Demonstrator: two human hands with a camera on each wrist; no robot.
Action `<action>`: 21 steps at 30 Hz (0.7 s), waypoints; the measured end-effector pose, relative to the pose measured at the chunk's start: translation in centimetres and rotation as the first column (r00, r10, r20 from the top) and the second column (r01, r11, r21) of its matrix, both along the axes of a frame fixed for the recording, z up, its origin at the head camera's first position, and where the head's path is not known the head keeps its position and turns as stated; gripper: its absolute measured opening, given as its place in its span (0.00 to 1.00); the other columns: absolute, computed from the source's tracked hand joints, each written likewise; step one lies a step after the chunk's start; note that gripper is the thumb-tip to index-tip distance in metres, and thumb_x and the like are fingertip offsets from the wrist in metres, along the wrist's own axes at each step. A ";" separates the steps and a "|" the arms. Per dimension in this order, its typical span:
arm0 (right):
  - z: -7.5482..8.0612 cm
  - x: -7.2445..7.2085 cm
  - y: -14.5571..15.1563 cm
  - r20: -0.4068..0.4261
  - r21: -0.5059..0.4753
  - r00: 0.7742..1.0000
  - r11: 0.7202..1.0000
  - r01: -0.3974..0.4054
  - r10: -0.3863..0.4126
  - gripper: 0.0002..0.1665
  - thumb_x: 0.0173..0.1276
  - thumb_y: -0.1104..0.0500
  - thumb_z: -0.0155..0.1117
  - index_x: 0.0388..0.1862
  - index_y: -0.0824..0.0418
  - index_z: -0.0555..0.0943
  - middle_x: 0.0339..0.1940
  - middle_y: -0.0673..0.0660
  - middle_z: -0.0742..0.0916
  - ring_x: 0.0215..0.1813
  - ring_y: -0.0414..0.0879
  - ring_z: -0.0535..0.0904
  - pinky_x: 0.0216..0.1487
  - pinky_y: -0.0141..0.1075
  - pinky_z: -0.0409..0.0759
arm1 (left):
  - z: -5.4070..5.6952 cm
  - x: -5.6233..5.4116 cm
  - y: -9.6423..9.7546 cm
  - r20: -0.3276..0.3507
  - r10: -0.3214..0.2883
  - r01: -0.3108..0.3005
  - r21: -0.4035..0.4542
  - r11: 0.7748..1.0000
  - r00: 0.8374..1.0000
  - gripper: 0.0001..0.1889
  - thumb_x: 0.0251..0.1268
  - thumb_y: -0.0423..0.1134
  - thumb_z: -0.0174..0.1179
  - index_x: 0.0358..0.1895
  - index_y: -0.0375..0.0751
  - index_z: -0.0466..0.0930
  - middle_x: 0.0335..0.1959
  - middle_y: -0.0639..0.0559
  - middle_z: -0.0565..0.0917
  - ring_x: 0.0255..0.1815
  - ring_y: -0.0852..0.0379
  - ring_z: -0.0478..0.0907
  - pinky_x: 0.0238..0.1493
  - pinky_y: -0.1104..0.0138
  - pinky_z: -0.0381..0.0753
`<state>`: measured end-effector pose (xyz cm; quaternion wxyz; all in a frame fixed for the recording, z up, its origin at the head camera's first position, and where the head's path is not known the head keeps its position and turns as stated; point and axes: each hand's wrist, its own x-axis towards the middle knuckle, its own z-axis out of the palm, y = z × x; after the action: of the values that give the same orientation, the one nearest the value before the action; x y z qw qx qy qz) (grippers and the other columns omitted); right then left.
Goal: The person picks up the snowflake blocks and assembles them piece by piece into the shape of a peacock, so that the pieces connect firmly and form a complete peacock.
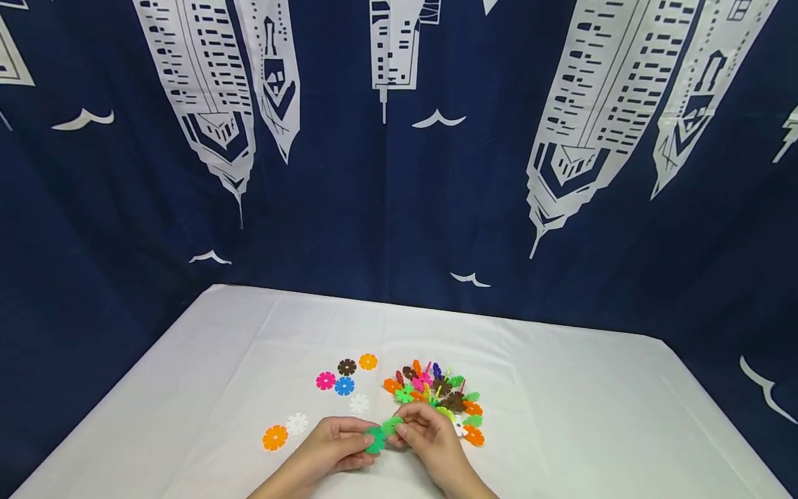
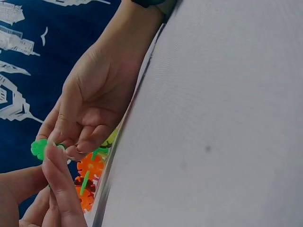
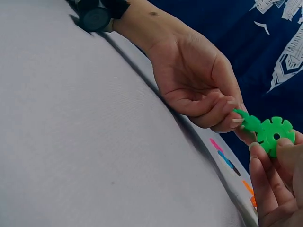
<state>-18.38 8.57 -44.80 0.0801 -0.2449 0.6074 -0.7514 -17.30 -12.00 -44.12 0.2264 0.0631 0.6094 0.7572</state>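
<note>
Close to the table's front edge, my left hand (image 1: 339,443) pinches a darker green notched plastic disc (image 1: 375,440) between thumb and fingers. My right hand (image 1: 430,438) pinches a lighter green notched disc (image 1: 392,424) just up and to the right of it. The two discs meet at their edges, and in the right wrist view the lighter disc (image 3: 276,135) shows its round centre hole, with the darker disc (image 3: 247,121) angled against it. Fingers of the left hand partly cover the darker disc there.
A many-coloured cluster of joined discs (image 1: 441,385) stands just behind my right hand. Loose discs lie to the left: orange (image 1: 275,437), white (image 1: 296,423), another white (image 1: 358,403), pink (image 1: 325,380), blue (image 1: 344,385), brown (image 1: 346,367). A dark blue curtain (image 1: 349,229) hangs behind the white-covered table (image 1: 561,416).
</note>
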 end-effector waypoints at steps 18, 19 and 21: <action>-0.2 -0.2 0.2 -0.237 0.013 0.968 0.997 -0.079 0.079 0.04 0.63 0.76 0.56 0.37 0.78 0.73 0.33 0.70 0.83 0.34 0.47 0.83 0.35 0.43 0.82 | 0.2 0.0 -0.3 0.063 -0.117 0.112 0.079 0.991 0.991 0.15 0.63 0.33 0.59 0.50 0.25 0.77 0.35 0.43 0.84 0.29 0.59 0.80 0.38 0.68 0.80; -0.3 -0.2 0.2 -0.249 0.017 0.965 0.996 -0.086 0.088 0.04 0.63 0.76 0.56 0.37 0.78 0.74 0.33 0.70 0.83 0.33 0.48 0.83 0.34 0.43 0.82 | 0.2 0.1 -0.3 0.064 -0.121 0.116 0.083 0.990 0.991 0.15 0.63 0.33 0.59 0.49 0.25 0.77 0.35 0.43 0.84 0.29 0.59 0.80 0.38 0.68 0.80; -0.3 -0.3 0.1 -0.257 0.021 0.962 0.995 -0.092 0.095 0.04 0.62 0.77 0.56 0.36 0.77 0.74 0.32 0.71 0.82 0.32 0.48 0.83 0.33 0.43 0.82 | 0.3 0.1 -0.5 0.067 -0.126 0.119 0.092 0.989 0.990 0.16 0.63 0.33 0.60 0.49 0.24 0.77 0.34 0.43 0.85 0.28 0.60 0.80 0.37 0.69 0.80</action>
<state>-18.66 8.64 -45.09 0.0369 -0.3686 0.6038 -0.7059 -17.20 -12.46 -43.86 0.2914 0.0829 0.5620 0.7697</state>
